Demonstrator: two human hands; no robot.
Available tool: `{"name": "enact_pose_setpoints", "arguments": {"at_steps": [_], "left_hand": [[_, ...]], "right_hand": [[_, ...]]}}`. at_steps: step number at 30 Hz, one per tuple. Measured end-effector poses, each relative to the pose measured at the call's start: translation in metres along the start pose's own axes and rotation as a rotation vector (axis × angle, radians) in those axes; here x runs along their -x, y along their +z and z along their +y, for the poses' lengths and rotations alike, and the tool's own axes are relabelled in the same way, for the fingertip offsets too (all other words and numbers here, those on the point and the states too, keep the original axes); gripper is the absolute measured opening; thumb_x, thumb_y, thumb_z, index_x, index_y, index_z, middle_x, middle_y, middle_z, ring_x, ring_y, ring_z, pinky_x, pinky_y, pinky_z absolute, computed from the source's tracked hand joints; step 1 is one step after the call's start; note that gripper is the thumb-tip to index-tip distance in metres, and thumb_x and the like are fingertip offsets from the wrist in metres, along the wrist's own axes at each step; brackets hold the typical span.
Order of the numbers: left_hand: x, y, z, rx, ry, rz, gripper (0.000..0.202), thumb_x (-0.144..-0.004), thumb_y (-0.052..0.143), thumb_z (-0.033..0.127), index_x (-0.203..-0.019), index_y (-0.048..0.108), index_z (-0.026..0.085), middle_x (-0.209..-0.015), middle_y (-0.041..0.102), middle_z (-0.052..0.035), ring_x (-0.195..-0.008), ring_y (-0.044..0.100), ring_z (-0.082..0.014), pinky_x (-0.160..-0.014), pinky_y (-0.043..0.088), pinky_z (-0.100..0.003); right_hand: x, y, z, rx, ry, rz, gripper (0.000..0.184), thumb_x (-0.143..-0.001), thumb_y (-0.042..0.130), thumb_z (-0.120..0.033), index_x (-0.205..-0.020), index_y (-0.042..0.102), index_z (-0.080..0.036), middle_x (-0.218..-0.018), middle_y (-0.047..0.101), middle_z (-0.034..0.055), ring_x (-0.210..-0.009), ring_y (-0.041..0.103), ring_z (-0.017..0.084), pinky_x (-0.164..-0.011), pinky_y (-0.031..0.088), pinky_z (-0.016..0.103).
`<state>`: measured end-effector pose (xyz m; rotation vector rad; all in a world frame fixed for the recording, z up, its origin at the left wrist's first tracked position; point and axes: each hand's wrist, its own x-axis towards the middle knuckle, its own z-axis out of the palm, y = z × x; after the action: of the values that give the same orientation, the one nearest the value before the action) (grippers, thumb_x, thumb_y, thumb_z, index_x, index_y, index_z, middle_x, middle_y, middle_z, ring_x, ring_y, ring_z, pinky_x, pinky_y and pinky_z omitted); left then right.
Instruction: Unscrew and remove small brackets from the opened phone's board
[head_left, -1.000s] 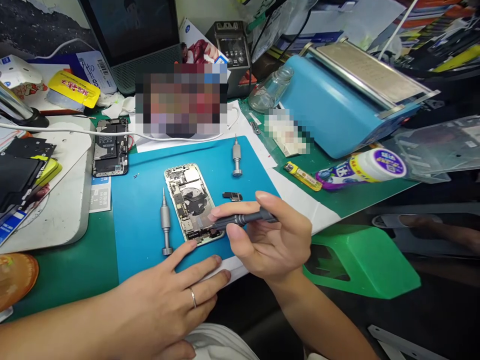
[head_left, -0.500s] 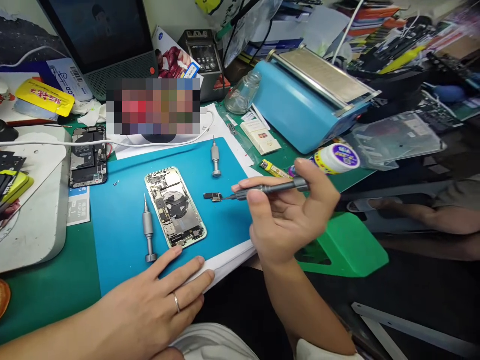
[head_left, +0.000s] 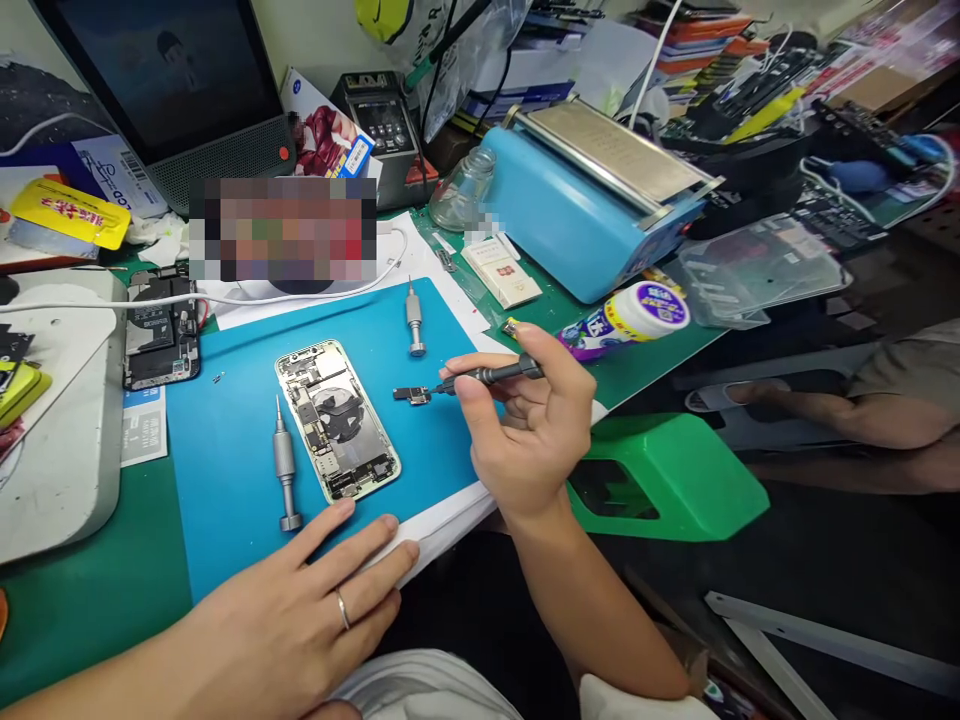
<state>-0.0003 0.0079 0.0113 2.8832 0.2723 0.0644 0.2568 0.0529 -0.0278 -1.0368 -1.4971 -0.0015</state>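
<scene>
An opened phone (head_left: 336,420) lies face down on a blue mat (head_left: 232,440), its inner boards showing. My right hand (head_left: 529,430) is closed around a dark screwdriver (head_left: 487,376), whose tip touches a small black part (head_left: 411,395) on the mat right of the phone. My left hand (head_left: 300,610) lies flat with fingers spread at the mat's near edge, just below the phone, a ring on one finger. Two grey screwdrivers rest on the mat, one (head_left: 283,475) left of the phone and one (head_left: 414,320) beyond it.
A second opened phone (head_left: 161,335) lies at the mat's left. A blue machine (head_left: 592,200), a glass jar (head_left: 461,190), a white tub (head_left: 637,310) and a monitor (head_left: 172,80) stand behind. A green stool (head_left: 675,480) sits lower right. Another person's arm (head_left: 847,420) shows at right.
My right hand lifted the screwdriver off the phone's lower end and moved it right onto the small black part. The view shifted right. My left hand stayed put.
</scene>
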Motion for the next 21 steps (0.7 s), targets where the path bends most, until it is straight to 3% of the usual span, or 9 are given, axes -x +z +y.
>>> {"name": "enact_pose_setpoints", "arguments": {"at_steps": [13,16,21], "left_hand": [[-0.0003,-0.0014,-0.002,0.016,0.001,0.007,0.054,-0.103,0.042,0.058,-0.139,0.061,0.022,-0.163,0.043,-0.003,-0.153,0.033,-0.0265,-0.131,-0.002,-0.049],[0.0002,0.0009,0.0003,0.032,-0.059,0.015,0.053,-0.102,0.044,0.06,-0.138,0.062,0.025,-0.163,0.041,0.0004,-0.155,0.028,-0.0238,-0.131,-0.007,-0.049],[0.0007,0.0026,0.001,0.036,-0.014,0.004,0.054,-0.103,0.043,0.058,-0.139,0.061,0.023,-0.164,0.041,-0.0011,-0.155,0.029,-0.0254,-0.129,-0.014,-0.05]], "right_hand": [[0.0017,0.0009,0.0009,-0.002,-0.011,-0.007,0.065,-0.088,0.07,-0.006,-0.145,0.05,-0.03,-0.107,0.073,0.0035,-0.086,0.075,0.018,-0.068,0.067,0.03],[0.0028,0.0006,0.0016,0.008,-0.013,-0.005,0.066,-0.088,0.07,-0.005,-0.145,0.05,-0.031,-0.105,0.073,0.0028,-0.087,0.075,0.018,-0.069,0.067,0.03],[0.0038,0.0003,0.0022,0.023,-0.001,0.008,0.067,-0.087,0.07,-0.005,-0.145,0.05,-0.032,-0.107,0.072,0.0029,-0.087,0.075,0.018,-0.071,0.067,0.031]]}}
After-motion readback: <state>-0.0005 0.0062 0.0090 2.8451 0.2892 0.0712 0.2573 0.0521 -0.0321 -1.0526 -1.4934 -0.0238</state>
